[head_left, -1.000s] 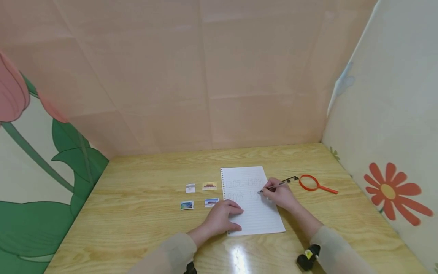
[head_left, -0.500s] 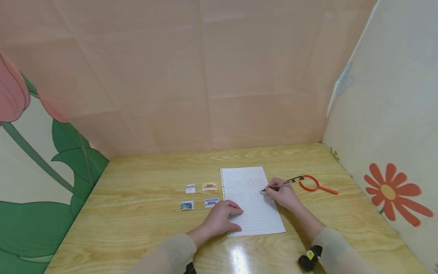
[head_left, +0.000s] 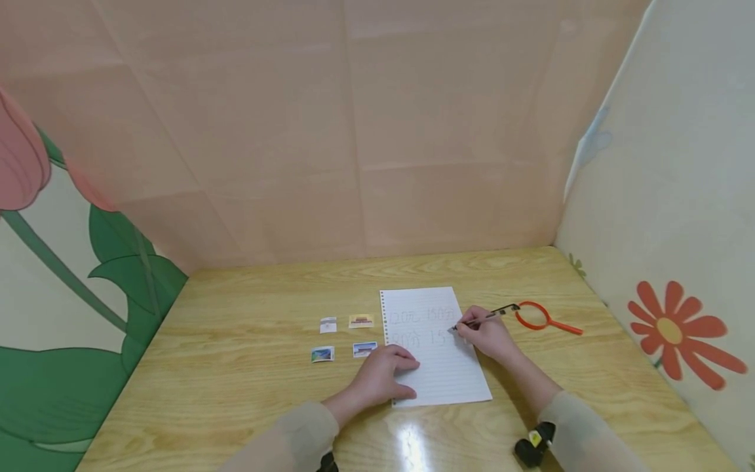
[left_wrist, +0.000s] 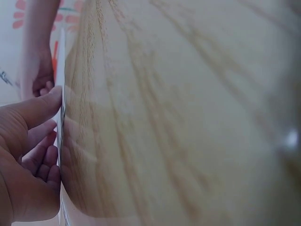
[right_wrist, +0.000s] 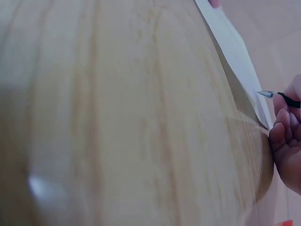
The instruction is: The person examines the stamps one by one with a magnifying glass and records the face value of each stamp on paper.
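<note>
A sheet of lined paper (head_left: 442,377) with punched holes down its left side lies on the table. Faint handwritten numbers and characters fill two rows in its upper half. My right hand (head_left: 486,337) pinches a pen (head_left: 500,311), whose metal tip (right_wrist: 266,94) is right at the paper in the second row. On the lower left part of the sheet rests my left hand (head_left: 383,372), thumb and fingers spread apart. Just beyond its fingers lies a stamp with a blue picture (head_left: 364,349).
Further left lie a green-blue stamp (head_left: 322,354), a pale stamp (head_left: 328,324) and a yellow stamp (head_left: 361,320). A red magnifying glass (head_left: 564,326) is to the right of the sheet, its ring overlapped by the pen's end. Walls border the wooden table (head_left: 236,393) at back and sides.
The right hand with the pen has shifted slightly to the right, and more marks show after the "1" in the second row. The left hand has stayed in place.
</note>
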### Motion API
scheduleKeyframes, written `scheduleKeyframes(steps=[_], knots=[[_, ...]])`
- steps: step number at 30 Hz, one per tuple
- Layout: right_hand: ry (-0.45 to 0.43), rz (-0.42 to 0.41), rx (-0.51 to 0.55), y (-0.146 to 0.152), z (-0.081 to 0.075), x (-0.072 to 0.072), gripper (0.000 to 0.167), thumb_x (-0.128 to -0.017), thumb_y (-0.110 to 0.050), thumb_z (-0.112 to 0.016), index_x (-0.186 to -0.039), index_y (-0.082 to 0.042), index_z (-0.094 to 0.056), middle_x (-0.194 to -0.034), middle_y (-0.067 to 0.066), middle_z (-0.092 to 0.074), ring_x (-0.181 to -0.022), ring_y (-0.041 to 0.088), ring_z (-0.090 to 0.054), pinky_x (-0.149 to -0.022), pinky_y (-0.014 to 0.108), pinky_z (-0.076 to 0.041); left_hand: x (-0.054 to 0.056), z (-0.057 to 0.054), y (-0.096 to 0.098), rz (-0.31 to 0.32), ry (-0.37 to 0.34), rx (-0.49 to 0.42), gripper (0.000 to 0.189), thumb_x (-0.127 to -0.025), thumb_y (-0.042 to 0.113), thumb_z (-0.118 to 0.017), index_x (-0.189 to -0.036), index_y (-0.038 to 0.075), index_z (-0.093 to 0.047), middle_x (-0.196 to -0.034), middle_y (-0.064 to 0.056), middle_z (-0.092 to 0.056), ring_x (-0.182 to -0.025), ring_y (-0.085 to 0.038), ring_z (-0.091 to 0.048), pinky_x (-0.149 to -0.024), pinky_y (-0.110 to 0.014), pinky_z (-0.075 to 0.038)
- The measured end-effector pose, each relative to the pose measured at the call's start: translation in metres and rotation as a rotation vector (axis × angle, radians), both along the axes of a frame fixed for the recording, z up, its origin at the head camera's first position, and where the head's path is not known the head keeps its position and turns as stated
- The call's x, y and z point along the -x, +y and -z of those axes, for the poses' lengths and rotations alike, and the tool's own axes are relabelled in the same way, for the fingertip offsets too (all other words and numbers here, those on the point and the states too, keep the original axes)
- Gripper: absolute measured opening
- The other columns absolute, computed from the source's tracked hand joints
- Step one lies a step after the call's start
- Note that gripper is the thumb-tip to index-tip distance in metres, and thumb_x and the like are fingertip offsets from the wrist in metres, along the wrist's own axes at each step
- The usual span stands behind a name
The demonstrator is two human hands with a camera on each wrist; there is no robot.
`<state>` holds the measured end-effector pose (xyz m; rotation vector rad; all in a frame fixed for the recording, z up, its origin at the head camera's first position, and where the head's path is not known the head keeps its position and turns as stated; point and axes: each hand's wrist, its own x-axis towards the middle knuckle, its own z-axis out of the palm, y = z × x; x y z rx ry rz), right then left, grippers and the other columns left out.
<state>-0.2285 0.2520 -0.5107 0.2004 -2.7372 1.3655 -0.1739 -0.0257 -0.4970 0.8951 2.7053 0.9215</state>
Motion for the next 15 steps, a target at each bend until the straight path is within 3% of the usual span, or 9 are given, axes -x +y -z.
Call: scheduleKeyframes(steps=[15], knots=[[0.028, -0.121, -0.02, 0.006, -0.001, -0.015, 0.012, -0.084, -0.003, -0.071, -0.081, -0.008, -0.06, -0.071, 0.0, -0.057, -0.058, 0.011, -0.053, -0.051, 0.022, -0.042, 0.0, 0.001, 0.0, 0.002, 0.007, -0.006, 0.052, -0.072, 0.028, -0.089, -0.119, 0.015, -0.073, -0.115, 0.009, -0.065, -0.109, -0.011, -0.055, -0.099, -0.03, -0.042]])
